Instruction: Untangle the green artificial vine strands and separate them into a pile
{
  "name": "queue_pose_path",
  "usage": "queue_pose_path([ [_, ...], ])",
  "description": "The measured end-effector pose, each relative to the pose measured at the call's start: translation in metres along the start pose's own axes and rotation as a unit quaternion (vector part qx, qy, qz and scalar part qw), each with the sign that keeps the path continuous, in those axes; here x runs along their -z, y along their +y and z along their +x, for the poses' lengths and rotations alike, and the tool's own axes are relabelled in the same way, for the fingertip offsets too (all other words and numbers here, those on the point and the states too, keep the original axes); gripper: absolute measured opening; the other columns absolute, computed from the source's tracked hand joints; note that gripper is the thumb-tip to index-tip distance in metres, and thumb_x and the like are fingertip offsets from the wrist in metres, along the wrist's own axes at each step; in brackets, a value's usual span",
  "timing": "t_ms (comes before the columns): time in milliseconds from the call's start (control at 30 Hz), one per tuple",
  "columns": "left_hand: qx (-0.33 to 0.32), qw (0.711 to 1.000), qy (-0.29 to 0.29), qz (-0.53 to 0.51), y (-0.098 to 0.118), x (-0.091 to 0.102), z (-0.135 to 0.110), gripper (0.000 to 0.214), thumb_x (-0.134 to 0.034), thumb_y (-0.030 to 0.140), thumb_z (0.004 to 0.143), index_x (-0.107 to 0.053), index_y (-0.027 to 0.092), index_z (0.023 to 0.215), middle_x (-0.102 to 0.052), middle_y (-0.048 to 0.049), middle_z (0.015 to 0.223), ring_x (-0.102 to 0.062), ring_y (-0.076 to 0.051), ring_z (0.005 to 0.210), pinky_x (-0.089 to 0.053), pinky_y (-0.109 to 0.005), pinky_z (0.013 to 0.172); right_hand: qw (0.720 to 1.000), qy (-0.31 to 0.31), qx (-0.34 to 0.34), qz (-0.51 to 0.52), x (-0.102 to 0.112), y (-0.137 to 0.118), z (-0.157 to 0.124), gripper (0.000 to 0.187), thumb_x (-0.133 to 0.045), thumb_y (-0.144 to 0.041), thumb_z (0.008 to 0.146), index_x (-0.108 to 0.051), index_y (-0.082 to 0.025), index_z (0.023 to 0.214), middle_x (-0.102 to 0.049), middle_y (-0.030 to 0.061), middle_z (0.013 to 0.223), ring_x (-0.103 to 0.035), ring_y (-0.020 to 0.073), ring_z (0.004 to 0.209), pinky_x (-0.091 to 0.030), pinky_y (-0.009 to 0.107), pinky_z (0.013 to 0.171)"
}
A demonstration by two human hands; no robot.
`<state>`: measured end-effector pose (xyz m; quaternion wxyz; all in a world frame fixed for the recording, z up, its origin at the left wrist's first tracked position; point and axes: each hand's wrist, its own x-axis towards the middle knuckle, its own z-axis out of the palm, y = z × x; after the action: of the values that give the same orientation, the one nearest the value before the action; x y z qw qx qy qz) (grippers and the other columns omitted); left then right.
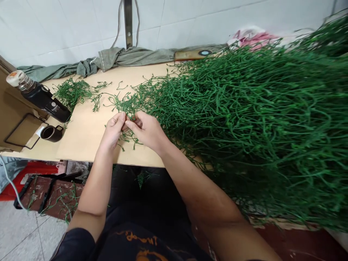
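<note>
A pale table (84,141) stands by a white tile wall (179,27). Nearest is the person's dark shirt (127,221). Past it, the left hand (115,127) and right hand (146,130) meet over the table. On each, the thumb and finger look pressed together, pinching thin green stems (129,103); the tips hide how many. More stems lie in a big pile (244,108) on the right, and a small heap (72,90) sits at the far left.

Pinching too hard could snap or squash a stem. The big pile hangs over the near edge, so a bump from the right arm could make some slide off. Loose bits between pile and heap could get mixed up if a hand sweeps across. A left elbow swung wide could knock the mug (51,134), or the flask (46,99) behind it.

The shirt has curly orange writing, too twisted for me to read. The black flask has a small round white mark and a word like "FASHION" under it.
</note>
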<state>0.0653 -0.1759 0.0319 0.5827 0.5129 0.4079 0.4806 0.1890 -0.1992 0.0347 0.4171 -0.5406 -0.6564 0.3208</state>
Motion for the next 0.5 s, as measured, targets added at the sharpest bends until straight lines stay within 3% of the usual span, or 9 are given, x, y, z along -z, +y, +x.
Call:
queue_pose_path([
  [200, -0.027, 0.999, 0.045, 0.001, -0.004, 0.000, 0.009, 0.031, -0.065, 0.038, 0.075, -0.051, 0.015, 0.059, -0.039, 0.0059, 0.048, -0.035, -0.003, 0.044, -0.030, -0.018, 0.045, 1.000, 0.016, 0.018, -0.016, -0.004, 0.003, -0.004, 0.023, -0.050, -0.031, 0.079, -0.037, -0.020, 0.064, -0.040, -0.0035, 0.055, -0.034, 0.0094, 0.053, -0.026, 0.024, 0.054],
  [367, 0.026, 0.996, 0.024, -0.084, -0.002, 0.000, 0.012, 0.017, -0.062, 0.031, 0.077, -0.058, 0.016, 0.072, -0.052, 0.0035, 0.059, -0.047, -0.004, 0.049, -0.039, -0.018, 0.051, 0.996, 0.042, 0.032, -0.068, -0.004, 0.005, -0.006, 0.031, -0.047, -0.032, 0.082, -0.032, -0.020, 0.058, -0.037, -0.0021, 0.055, -0.032, 0.0100, 0.054, -0.024, 0.025, 0.055],
  [500, 0.041, 0.994, 0.041, -0.097, 0.002, -0.006, 0.011, 0.019, -0.061, 0.030, 0.079, -0.051, 0.017, 0.069, -0.055, 0.0032, 0.063, -0.050, -0.004, 0.052, -0.040, -0.018, 0.053, 0.993, 0.047, 0.056, -0.097, -0.005, 0.006, -0.006, 0.031, -0.044, -0.031, 0.084, -0.031, -0.020, 0.058, -0.040, -0.0005, 0.057, -0.036, 0.0113, 0.057, -0.027, 0.026, 0.057],
])
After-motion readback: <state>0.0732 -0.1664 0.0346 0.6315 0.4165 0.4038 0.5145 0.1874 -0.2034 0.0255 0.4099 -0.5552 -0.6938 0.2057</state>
